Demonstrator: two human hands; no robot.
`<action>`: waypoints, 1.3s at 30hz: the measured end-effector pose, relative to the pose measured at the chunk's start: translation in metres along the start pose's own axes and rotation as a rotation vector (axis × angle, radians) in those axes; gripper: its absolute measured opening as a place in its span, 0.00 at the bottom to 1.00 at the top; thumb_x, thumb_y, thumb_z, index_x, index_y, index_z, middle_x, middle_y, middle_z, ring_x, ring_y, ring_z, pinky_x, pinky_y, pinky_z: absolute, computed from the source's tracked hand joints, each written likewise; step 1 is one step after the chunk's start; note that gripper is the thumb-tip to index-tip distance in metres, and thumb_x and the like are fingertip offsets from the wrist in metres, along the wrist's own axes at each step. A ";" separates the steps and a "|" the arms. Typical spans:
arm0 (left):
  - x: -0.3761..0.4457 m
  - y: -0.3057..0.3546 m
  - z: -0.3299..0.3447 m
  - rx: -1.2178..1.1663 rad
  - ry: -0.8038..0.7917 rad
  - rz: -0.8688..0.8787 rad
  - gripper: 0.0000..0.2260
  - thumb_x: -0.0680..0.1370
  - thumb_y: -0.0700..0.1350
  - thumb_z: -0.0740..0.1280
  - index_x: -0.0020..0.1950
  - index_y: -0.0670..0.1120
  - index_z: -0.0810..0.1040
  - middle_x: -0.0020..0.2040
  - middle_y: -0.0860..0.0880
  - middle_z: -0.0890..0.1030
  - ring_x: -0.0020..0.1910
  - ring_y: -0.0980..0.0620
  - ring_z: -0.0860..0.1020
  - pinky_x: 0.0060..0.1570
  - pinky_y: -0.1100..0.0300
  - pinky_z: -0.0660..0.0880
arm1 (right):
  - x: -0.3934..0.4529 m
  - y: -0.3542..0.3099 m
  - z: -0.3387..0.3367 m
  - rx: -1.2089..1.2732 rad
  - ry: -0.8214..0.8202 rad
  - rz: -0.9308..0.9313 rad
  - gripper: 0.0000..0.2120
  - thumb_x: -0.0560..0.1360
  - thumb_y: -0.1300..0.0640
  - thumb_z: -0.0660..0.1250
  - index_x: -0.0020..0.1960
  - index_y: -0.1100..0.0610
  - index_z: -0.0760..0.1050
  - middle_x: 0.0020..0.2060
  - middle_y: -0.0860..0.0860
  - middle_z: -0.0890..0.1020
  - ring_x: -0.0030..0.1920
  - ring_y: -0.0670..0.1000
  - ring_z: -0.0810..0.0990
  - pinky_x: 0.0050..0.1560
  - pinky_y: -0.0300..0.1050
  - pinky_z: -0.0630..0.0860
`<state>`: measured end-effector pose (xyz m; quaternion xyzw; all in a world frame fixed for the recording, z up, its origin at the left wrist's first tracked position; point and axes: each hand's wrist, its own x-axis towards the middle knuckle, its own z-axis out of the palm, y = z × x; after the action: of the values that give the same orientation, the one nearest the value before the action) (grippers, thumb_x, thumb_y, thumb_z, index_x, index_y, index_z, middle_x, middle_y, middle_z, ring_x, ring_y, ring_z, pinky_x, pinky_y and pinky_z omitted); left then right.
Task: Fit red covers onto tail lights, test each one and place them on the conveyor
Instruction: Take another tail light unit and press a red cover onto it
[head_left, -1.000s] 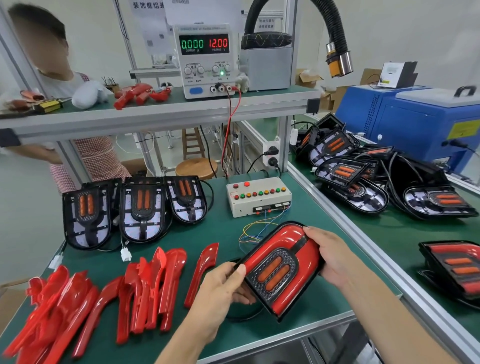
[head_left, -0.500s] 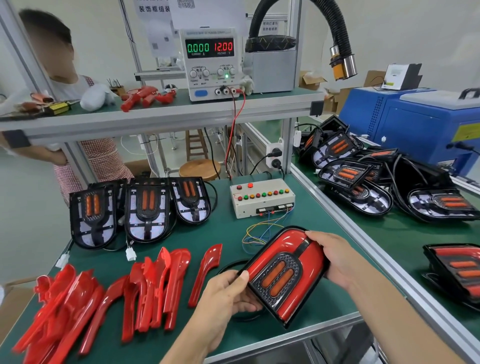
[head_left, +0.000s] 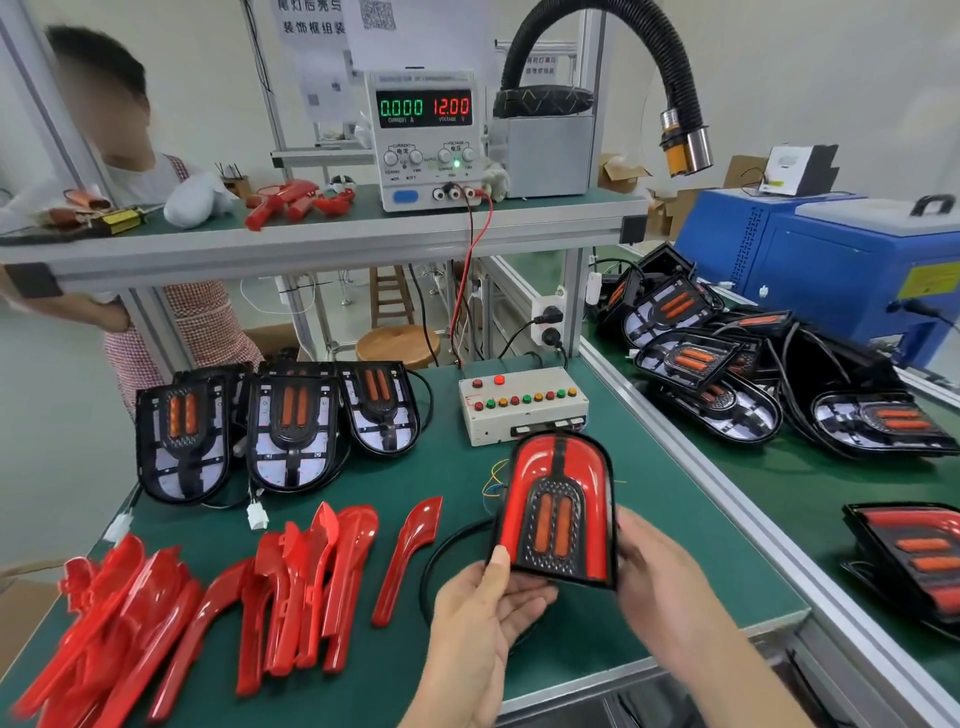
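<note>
Both hands hold a tail light (head_left: 558, 512) with red covers fitted, upright above the green bench, its rounded end pointing away from me. My left hand (head_left: 485, 613) grips its lower left corner, thumb on the front. My right hand (head_left: 657, 577) holds its lower right edge from behind. Its black cable loops on the mat below. Several loose red covers (head_left: 208, 613) lie at the front left. Three uncovered tail lights (head_left: 288, 431) lean in a row at the back left. The green conveyor (head_left: 779, 499) runs along the right.
A white test box (head_left: 522, 410) with coloured buttons sits just beyond the held light. A power supply (head_left: 423, 137) on the shelf reads 0.000 and 12.00. Several tail lights (head_left: 727, 374) are piled on the conveyor by a blue machine (head_left: 841, 270). Another person stands at the far left.
The tail light has turned from a diagonal tilt to upright and risen slightly. My right hand slid from its top right edge down to the lower right edge.
</note>
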<state>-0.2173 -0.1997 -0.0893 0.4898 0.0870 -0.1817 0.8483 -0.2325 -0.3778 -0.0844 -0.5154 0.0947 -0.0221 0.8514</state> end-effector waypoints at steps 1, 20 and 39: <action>-0.002 -0.003 0.003 0.027 0.000 -0.010 0.14 0.83 0.43 0.63 0.53 0.32 0.78 0.42 0.34 0.85 0.40 0.40 0.86 0.35 0.59 0.82 | -0.006 0.005 -0.001 -0.040 0.048 -0.037 0.16 0.77 0.52 0.65 0.61 0.58 0.82 0.57 0.58 0.85 0.56 0.53 0.85 0.51 0.46 0.82; 0.014 0.005 -0.019 0.594 0.092 -0.005 0.14 0.85 0.53 0.61 0.54 0.43 0.79 0.47 0.49 0.86 0.46 0.50 0.85 0.53 0.43 0.82 | -0.007 0.003 -0.009 -0.430 0.030 0.149 0.11 0.82 0.55 0.63 0.59 0.51 0.82 0.50 0.58 0.87 0.49 0.58 0.87 0.48 0.47 0.81; 0.018 0.020 -0.034 0.402 0.369 -0.019 0.09 0.86 0.46 0.61 0.57 0.46 0.80 0.53 0.43 0.85 0.54 0.41 0.83 0.58 0.37 0.80 | 0.030 0.015 0.014 -1.648 0.342 -0.011 0.20 0.76 0.33 0.64 0.43 0.50 0.74 0.38 0.51 0.79 0.40 0.57 0.77 0.39 0.45 0.70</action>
<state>-0.1920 -0.1648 -0.0963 0.6725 0.2069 -0.1107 0.7019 -0.2015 -0.3629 -0.0959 -0.9622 0.2057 -0.0280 0.1764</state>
